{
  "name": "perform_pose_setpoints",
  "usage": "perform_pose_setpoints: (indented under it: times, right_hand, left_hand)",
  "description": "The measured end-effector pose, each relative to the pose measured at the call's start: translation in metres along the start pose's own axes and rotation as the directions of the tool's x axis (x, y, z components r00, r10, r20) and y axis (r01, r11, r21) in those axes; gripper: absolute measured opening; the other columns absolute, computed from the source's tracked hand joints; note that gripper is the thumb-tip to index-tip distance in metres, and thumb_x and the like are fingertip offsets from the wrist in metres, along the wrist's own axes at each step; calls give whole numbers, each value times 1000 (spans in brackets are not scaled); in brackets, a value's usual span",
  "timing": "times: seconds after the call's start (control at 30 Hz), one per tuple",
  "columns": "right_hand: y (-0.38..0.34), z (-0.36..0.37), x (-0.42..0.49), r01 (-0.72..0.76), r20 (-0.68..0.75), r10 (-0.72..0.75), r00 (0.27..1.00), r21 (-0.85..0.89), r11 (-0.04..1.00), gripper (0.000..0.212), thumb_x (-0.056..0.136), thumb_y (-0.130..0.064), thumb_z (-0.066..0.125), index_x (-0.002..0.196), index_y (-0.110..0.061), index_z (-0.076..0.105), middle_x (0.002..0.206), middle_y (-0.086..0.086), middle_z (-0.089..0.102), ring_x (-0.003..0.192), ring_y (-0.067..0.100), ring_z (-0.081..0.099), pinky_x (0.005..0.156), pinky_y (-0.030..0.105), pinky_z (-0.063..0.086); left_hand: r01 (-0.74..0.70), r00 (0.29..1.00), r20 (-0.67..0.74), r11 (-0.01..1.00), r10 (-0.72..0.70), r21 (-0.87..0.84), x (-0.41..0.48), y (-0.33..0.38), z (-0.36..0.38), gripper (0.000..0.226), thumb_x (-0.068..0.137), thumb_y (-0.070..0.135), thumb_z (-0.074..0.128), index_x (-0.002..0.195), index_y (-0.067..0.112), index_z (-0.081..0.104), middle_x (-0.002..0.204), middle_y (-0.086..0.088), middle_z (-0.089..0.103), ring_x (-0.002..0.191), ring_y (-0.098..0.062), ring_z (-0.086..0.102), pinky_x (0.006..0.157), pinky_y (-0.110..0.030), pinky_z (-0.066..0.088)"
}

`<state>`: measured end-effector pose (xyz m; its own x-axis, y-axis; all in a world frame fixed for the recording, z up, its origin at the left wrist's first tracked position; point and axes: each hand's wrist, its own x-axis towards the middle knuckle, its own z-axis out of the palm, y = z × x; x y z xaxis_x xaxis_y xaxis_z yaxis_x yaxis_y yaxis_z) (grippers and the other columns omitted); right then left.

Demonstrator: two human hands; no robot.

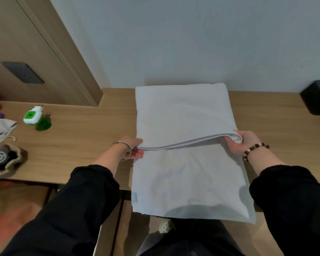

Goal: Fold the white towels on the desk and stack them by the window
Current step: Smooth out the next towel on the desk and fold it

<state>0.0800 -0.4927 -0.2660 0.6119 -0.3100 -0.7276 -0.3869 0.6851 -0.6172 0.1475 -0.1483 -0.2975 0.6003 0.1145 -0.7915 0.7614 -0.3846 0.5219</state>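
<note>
A white towel (185,117) lies lengthwise on the wooden desk (78,145), its near end hanging over the front edge. Its far part is doubled over, and the doubled edge runs across the middle. My left hand (133,147) pinches the left corner of that edge, thumb on top. At the right corner my right hand (242,143) grips the edge, fingers curled round the layers. Both corners are lifted slightly off the lower layer.
A green and white plug-in device (36,118) stands on the desk at the left. Further left lie a small cloth pouch (0,127) and a dark round bag (6,159). A black box (317,97) sits at the far right against the wall.
</note>
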Motion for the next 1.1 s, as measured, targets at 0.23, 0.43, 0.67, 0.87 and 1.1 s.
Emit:
perform_pose_setpoints:
  times: [0.23, 0.43, 0.67, 0.87, 1.1]
  right_hand:
    - [1, 2, -5, -30, 42, 27, 999, 60, 998, 39, 101, 2, 34, 136, 19, 32, 147, 27, 34, 135, 32, 34, 54, 8, 45]
    - [-3, -6, 15, -139, 16, 139, 990, 246, 959, 35, 100, -7, 38, 131, 2, 50, 111, 9, 64, 96, 20, 62, 64, 22, 55]
    - [-3, -6, 23, -91, -22, 93, 995, 86, 992, 31, 99, -7, 44, 127, 0, 54, 130, 11, 59, 106, 20, 60, 79, 24, 52]
    - [6, -12, 26, -164, -110, 154, 982, -86, 983, 17, 99, -12, 48, 114, -5, 53, 105, 10, 59, 106, 29, 59, 69, 43, 53]
    - [8, -7, 66, 18, -197, -199, 960, -666, 746, 23, 98, -20, 49, 118, -9, 46, 129, 15, 53, 108, 27, 55, 88, 35, 48]
  left_hand:
    - [-17, 1000, -13, 993, 16, -113, 4, -1, 6, 22, 92, 21, 59, 86, 2, 50, 68, -17, 63, 51, -21, 60, 53, -32, 52]
    - [30, 999, -11, 991, -32, -128, 5, 4, 12, 26, 92, 22, 59, 79, 3, 47, 70, -12, 55, 58, -20, 54, 52, -34, 49]
    - [38, 998, 48, 976, -29, -214, 10, 6, 13, 28, 90, 30, 63, 82, 7, 49, 51, -9, 55, 41, -16, 50, 47, -27, 46]
    - [-24, 1000, -13, 963, 22, -270, 24, 2, 29, 24, 90, 23, 64, 105, 6, 54, 71, -9, 52, 39, -15, 51, 33, -16, 41]
    - [-54, 998, -55, 941, 38, -333, 42, 21, 32, 23, 91, 20, 63, 101, 3, 52, 82, -8, 52, 64, -20, 54, 34, -20, 46]
